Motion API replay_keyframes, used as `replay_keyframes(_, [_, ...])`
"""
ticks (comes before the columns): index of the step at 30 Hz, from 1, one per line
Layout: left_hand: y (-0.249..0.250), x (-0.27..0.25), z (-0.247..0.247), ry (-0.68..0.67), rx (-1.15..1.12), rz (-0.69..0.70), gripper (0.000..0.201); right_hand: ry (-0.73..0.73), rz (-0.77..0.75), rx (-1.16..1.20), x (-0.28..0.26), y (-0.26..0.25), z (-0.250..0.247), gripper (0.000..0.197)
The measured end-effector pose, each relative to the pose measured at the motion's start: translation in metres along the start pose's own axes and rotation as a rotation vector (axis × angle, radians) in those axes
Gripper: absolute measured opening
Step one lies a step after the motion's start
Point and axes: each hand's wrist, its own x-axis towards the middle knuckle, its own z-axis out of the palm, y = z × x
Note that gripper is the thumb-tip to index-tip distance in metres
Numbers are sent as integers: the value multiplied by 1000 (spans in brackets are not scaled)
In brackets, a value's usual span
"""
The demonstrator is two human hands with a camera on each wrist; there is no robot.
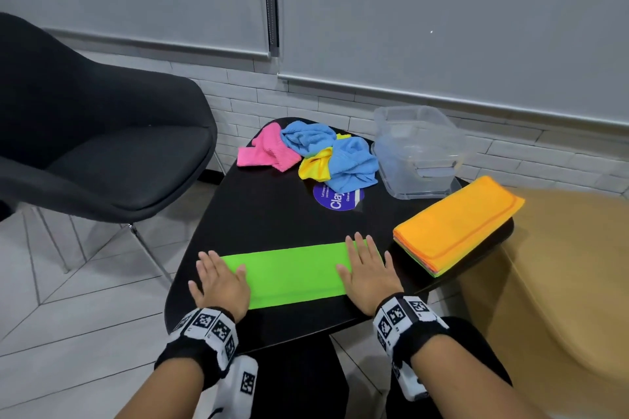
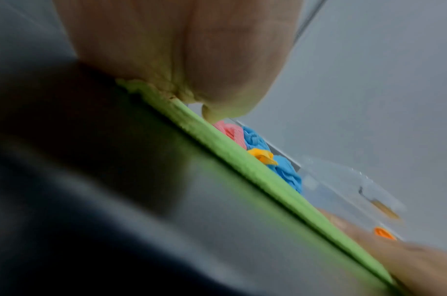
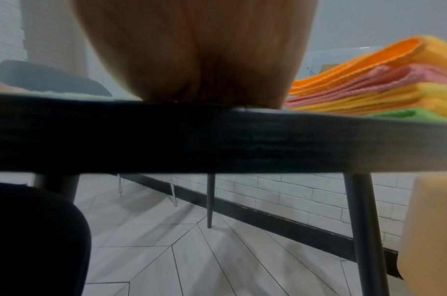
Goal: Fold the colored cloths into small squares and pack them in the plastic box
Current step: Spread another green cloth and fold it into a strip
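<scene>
While I look down from the head view, the green cloth (image 1: 292,274) lies folded into a long strip across the near part of the black bench (image 1: 272,214). My left hand (image 1: 221,282) lies flat on the strip's left end, fingers straight and spread, gripping nothing. My right hand (image 1: 369,274) lies the same way on the right end, palm down, fingers extended. In the left wrist view the heel of that hand (image 2: 181,56) presses the cloth's edge (image 2: 255,172) against the bench; in the right wrist view the palm (image 3: 197,54) sits down on the bench rim (image 3: 217,140). Just right of my right hand is a stack of folded cloths (image 1: 457,226), orange on top, with pink, yellow and green layers showing at its edge (image 3: 384,88). At the far side lies a loose heap of unfolded cloths: a pink one (image 1: 263,151), blue ones (image 1: 340,156) and a yellow one (image 1: 316,165). The clear plastic box (image 1: 420,153) stands right of that heap, beyond the stack; I cannot tell what it holds. A round purple sticker (image 1: 337,197) sits on the bench near the heap. A black chair (image 1: 102,133) stands at the left.
</scene>
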Motion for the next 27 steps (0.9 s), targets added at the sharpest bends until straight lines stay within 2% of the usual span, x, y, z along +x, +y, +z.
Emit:
replay_keyframes(4, [0, 3, -2, 86, -149, 15, 53, -90, -9, -20, 8, -2, -29, 64])
replay_keyframes(8, [-5, 3, -5, 154, -294, 49, 30, -10, -29, -102, 17, 1, -59, 52])
replay_keyframes(12, [1, -3, -22, 195, -300, 47, 18, -110, -29, -102, 22, 12, -69, 26])
replay_keyframes(14, [7, -6, -34, 205, -296, 80, 16, -106, -7, 40, 23, 18, -73, 6])
replay_keyframes(15, [11, -7, -41, 208, -302, 103, 17, -96, 2, 138, 23, 22, -75, 5])
replay_keyframes(20, [43, -9, -71, 285, -415, 276, 33, 55, 11, 570, 18, 38, -102, 12])
replay_keyframes(24, [79, -20, -85, 221, -430, 438, 44, 174, 46, 661, 16, 66, -132, 22])
replay_keyframes(27, [108, -31, -84, 132, -384, 557, 38, 279, 101, 608, 13, 98, -151, 31])
